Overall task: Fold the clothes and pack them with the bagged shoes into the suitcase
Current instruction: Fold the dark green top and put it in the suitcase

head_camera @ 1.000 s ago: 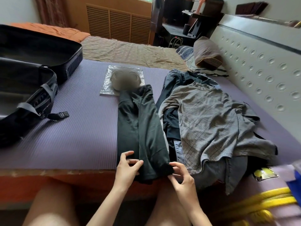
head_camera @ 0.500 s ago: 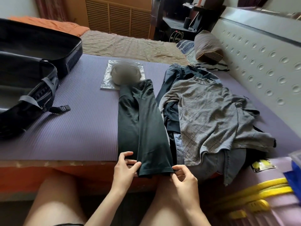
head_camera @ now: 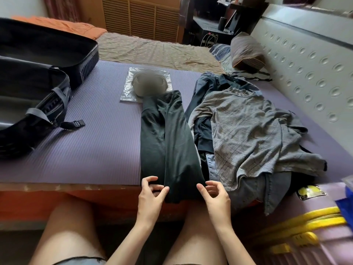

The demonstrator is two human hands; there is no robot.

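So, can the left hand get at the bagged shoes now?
Probably yes, with a lean: the left hand has bare mat beside the dark garment up to the bagged shoes; only the garment's end overlaps them.
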